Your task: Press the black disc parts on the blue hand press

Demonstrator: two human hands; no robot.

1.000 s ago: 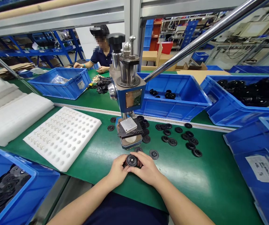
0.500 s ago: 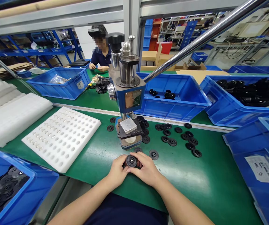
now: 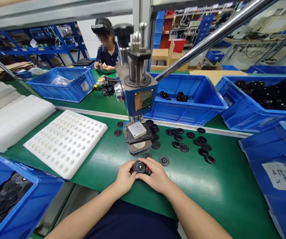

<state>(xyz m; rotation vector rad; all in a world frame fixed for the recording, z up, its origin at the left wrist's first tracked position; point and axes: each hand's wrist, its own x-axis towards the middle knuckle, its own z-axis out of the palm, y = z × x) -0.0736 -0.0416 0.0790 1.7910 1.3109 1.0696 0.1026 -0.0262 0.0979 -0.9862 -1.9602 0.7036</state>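
Note:
Between my two hands is a round black plastic wheel-like part [image 3: 140, 166] with a small bright centre, its face turned up toward me. My left hand [image 3: 125, 176] grips its left side and my right hand [image 3: 155, 174] its right side, thumbs nearly meeting below it. Just beyond my hands stands a hand-lever press [image 3: 140, 96], with a square metal block [image 3: 137, 129] on a dark ridged plate at its base. A flat black disc [image 3: 164, 161] lies right of my fingers, and another disc [image 3: 147, 155] is partly covered behind them.
Several black round parts [image 3: 184, 147] lie scattered right of the press. A white foam tray [image 3: 65, 142] with rows of holes, some holding small shiny pieces, sits left. Blue bins [image 3: 182, 114] surround the green table. The press lever [image 3: 207, 43] slants up right. A co-worker [image 3: 107, 49] sits across.
My hands still hold the black part in nearly the same place. The whole view has shifted slightly. Across the table, the co-worker's hands have moved a little.

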